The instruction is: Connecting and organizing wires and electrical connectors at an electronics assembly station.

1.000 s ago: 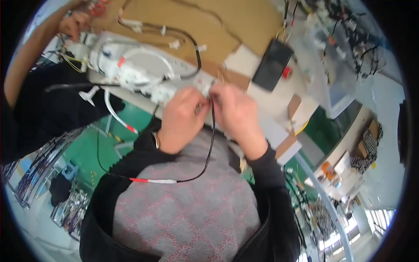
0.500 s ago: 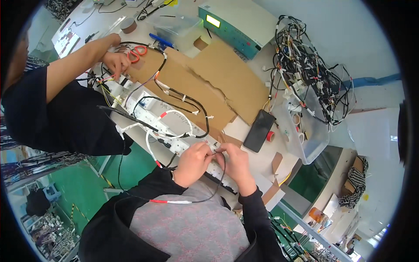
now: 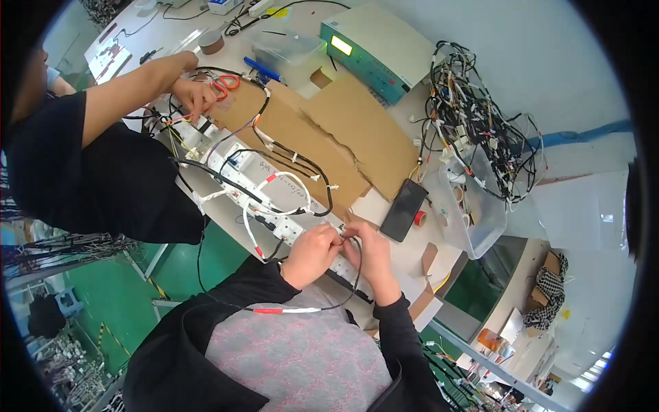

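My left hand (image 3: 310, 255) and my right hand (image 3: 371, 255) are close together at the near edge of the table, fingers pinched on a thin black cable (image 3: 338, 302). Its end between my fingertips is hidden. The cable loops down across my front, with a red and a white band on it, then runs left. Beneath and beside my hands, a row of white blocks (image 3: 287, 229) lies along the table edge. A wiring harness (image 3: 322, 180) in black sleeving rests over them, with a white banded loop (image 3: 307, 199) just left of my hands.
A co-worker's hand (image 3: 195, 96) works at the row's far left end, by red-handled scissors (image 3: 226, 85). Brown cardboard (image 3: 371, 137) covers the table middle. A black phone (image 3: 404, 210), red tape roll (image 3: 420, 218), clear bin (image 3: 489, 233), cable heap (image 3: 473, 123) and green-fronted instrument (image 3: 364, 58) stand beyond.
The view has shifted slightly. My hands stay together on the cable, and its hanging loop has risen a little and moved right. The co-worker's hand remains at the far left end.
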`<state>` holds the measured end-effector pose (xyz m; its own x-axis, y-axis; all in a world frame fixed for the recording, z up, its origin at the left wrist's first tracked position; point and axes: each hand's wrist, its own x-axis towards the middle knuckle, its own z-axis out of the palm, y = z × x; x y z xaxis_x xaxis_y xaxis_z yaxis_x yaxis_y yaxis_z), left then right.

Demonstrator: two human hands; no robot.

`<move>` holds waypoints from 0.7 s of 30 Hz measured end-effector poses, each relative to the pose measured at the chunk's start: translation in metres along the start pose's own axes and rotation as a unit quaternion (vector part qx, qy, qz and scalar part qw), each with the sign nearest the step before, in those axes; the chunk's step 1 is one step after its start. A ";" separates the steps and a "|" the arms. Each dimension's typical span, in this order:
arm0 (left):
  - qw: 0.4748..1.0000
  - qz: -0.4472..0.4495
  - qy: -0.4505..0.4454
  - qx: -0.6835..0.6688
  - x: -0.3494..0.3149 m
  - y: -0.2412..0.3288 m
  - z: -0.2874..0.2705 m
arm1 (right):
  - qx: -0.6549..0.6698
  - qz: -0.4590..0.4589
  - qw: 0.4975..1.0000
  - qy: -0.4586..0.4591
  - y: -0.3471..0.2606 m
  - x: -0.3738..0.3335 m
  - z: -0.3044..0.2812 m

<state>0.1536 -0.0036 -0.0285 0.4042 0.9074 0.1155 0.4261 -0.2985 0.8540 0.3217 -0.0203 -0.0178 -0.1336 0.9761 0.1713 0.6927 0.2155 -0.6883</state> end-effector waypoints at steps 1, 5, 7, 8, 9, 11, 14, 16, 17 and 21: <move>1.000 -0.002 -0.001 0.004 0.001 0.001 -0.002 | -0.007 0.001 1.000 0.001 0.000 -0.001 0.000; 1.000 0.009 0.001 0.010 0.001 -0.002 0.001 | -0.011 0.056 0.998 0.005 -0.017 -0.018 -0.008; 1.000 0.009 -0.005 0.006 0.002 -0.002 0.002 | -0.020 0.068 0.995 0.073 -0.019 -0.045 -0.014; 1.000 0.001 -0.005 0.004 0.000 -0.002 0.000 | -0.025 0.075 0.988 0.132 -0.020 -0.063 -0.017; 1.000 0.023 0.012 -0.004 -0.001 -0.007 0.003 | -0.048 0.113 0.973 0.195 -0.017 -0.089 -0.015; 0.999 0.033 0.016 0.004 -0.002 -0.005 -0.001 | -0.075 0.148 0.952 0.259 -0.007 -0.139 -0.007; 0.999 0.032 -0.026 0.035 -0.004 -0.007 -0.001 | -0.238 0.196 0.868 0.389 0.033 -0.189 0.018; 0.988 0.114 0.057 0.089 -0.013 0.003 -0.003 | -0.363 0.194 0.845 0.341 0.053 -0.201 0.033; 0.985 0.130 0.046 0.108 -0.020 0.011 -0.011 | -0.356 0.187 0.831 0.385 0.044 -0.190 0.033; 0.976 0.213 0.009 0.037 -0.055 0.004 -0.034 | -0.311 0.148 0.830 0.439 0.037 -0.175 0.043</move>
<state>0.1053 -0.0449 -0.0148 0.5434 0.7016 0.4610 0.2802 -0.6692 0.6882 0.3402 -0.1814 -0.1040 0.4855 0.5293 0.6957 0.8718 -0.3521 -0.3405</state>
